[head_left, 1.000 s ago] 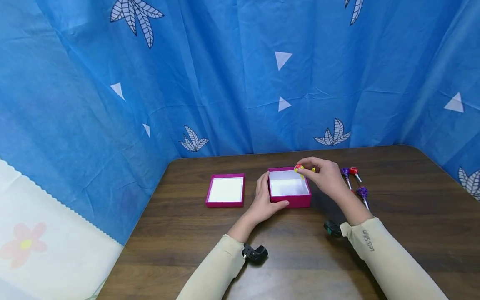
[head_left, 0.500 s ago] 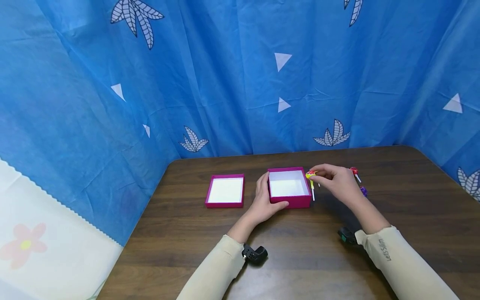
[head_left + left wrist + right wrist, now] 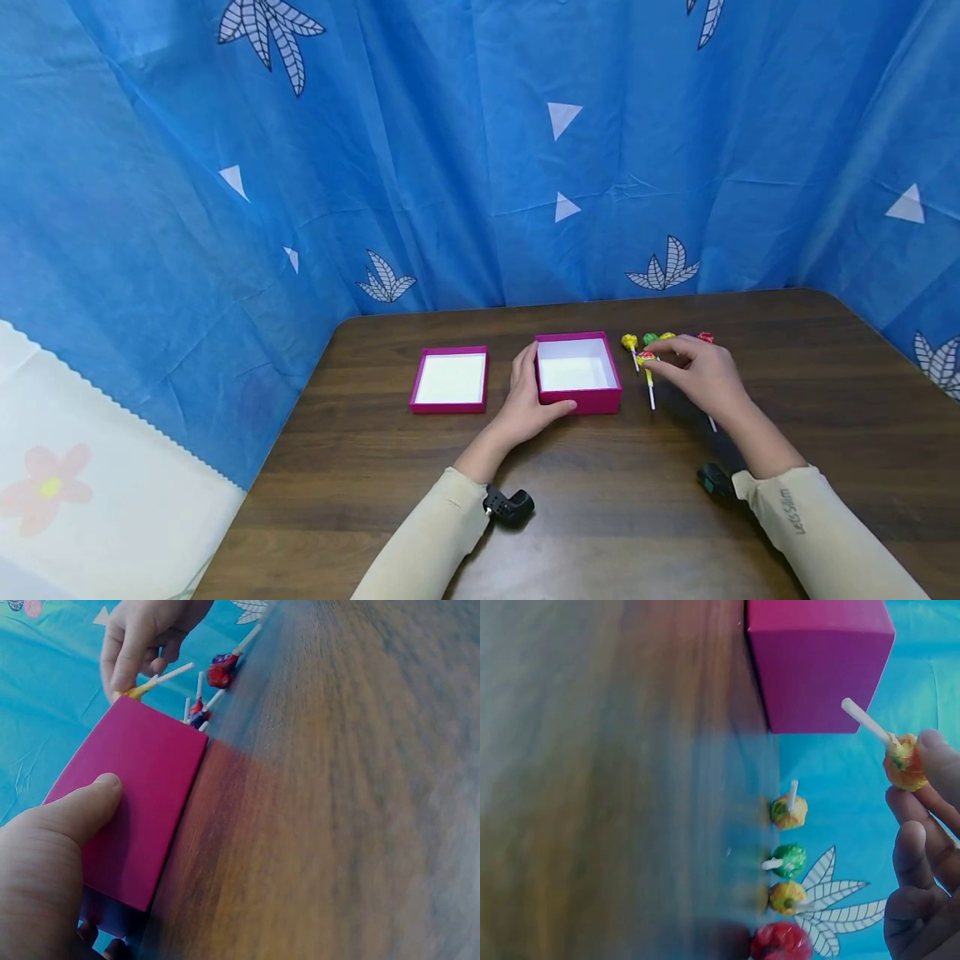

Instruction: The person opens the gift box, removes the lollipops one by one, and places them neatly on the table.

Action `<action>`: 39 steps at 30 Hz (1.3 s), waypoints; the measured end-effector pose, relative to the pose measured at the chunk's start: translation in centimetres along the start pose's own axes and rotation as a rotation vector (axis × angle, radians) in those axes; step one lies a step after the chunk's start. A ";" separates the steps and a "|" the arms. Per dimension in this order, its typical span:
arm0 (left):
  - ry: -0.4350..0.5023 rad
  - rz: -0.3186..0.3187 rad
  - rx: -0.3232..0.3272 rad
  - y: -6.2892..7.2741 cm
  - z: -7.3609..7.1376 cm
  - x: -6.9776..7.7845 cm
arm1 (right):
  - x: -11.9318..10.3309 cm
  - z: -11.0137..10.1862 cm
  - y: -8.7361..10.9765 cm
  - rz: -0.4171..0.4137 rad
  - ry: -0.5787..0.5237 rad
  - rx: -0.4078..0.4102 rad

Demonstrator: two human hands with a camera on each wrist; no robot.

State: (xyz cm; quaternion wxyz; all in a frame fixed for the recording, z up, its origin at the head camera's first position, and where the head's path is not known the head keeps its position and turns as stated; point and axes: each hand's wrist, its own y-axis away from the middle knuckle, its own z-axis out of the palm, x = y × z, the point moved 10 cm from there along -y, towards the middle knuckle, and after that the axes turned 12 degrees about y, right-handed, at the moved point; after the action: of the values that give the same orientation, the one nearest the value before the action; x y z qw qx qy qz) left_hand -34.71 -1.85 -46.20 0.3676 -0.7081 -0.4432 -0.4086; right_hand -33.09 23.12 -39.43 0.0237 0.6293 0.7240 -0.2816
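Note:
My left hand (image 3: 525, 414) holds the left side of an open magenta box (image 3: 592, 403), its thumb lying along the front wall; the box's inside is white. Between thumb and fingertips, my right hand (image 3: 703, 375) pinches a yellow-and-red lollipop (image 3: 645, 357) to the right of the box. Its white stick points down in the head view and toward the magenta box (image 3: 817, 679) in the right wrist view. Close behind that hand lie a yellow lollipop (image 3: 629, 342), a green lollipop (image 3: 650, 338) and another yellow one, partly hidden by the fingers.
A shallow magenta lid (image 3: 448, 408) with a white inside lies left of the box. Right of the box, a red lollipop (image 3: 781, 942) and others lie on the wooden table (image 3: 600, 517), partly covered by the right hand. A blue patterned curtain (image 3: 465, 167) hangs behind the table.
My right hand has carried the pinched lollipop from over the box's right rim away to the right, uncovering yellow and green lollipops. My left hand has stayed on the box.

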 end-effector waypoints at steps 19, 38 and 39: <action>0.001 0.015 -0.004 -0.2 -0.1 0.1 | 2.9 1.9 0.3 0.121 0.149 -0.256; -0.011 0.008 0.000 0.1 0.0 -0.1 | 3.4 2.9 0.6 0.080 0.212 -0.345; -0.012 0.008 -0.001 0.1 0.0 -0.1 | 3.5 2.9 0.6 0.082 0.214 -0.347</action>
State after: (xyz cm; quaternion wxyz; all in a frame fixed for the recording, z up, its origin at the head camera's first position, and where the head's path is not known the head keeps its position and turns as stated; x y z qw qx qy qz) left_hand -34.69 -1.88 -46.30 0.3665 -0.7125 -0.4423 -0.4030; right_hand -34.18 25.01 -43.50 0.0664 0.6710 0.7338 -0.0830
